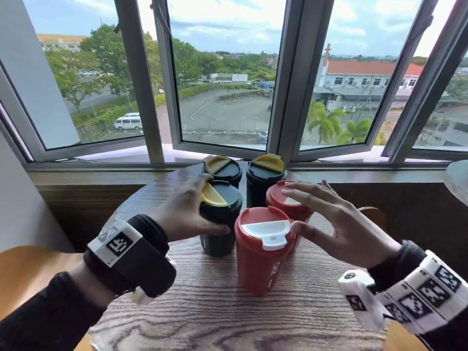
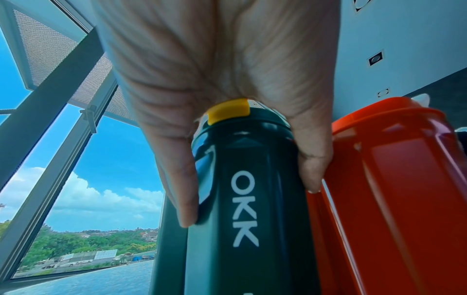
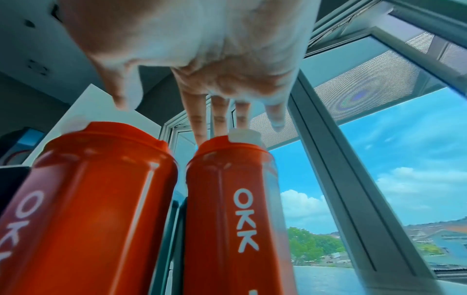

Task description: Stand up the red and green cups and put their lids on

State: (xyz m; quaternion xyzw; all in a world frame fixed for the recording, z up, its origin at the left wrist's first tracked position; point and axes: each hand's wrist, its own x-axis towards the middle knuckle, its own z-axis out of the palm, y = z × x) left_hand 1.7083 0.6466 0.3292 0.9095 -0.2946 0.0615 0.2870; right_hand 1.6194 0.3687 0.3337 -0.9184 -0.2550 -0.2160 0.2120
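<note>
Five lidded cups stand upright on the round wooden table (image 1: 202, 312). My left hand (image 1: 215, 203) grips the top of the near green cup (image 1: 220, 239), thumb on its near side and fingers over its yellow-flapped lid. The left wrist view shows that hand (image 2: 250, 203) clasping the green cup (image 2: 265, 239) beside a red cup (image 2: 391, 199). My right hand (image 1: 291, 209) is open, fingers spread over the far red cup (image 1: 278, 196), thumb near the front red cup (image 1: 260, 259). In the right wrist view both red cups (image 3: 96, 199) (image 3: 227, 199) stand below the hand (image 3: 161, 121). Whether its fingers touch the lid I cannot tell.
Two more green cups (image 1: 224, 171) (image 1: 266, 178) with yellow flaps stand at the table's far edge, right before the window sill (image 1: 101, 165). A yellow-brown chair seat (image 1: 33, 269) sits at the left, and another table's rim (image 1: 458, 181) shows at the far right.
</note>
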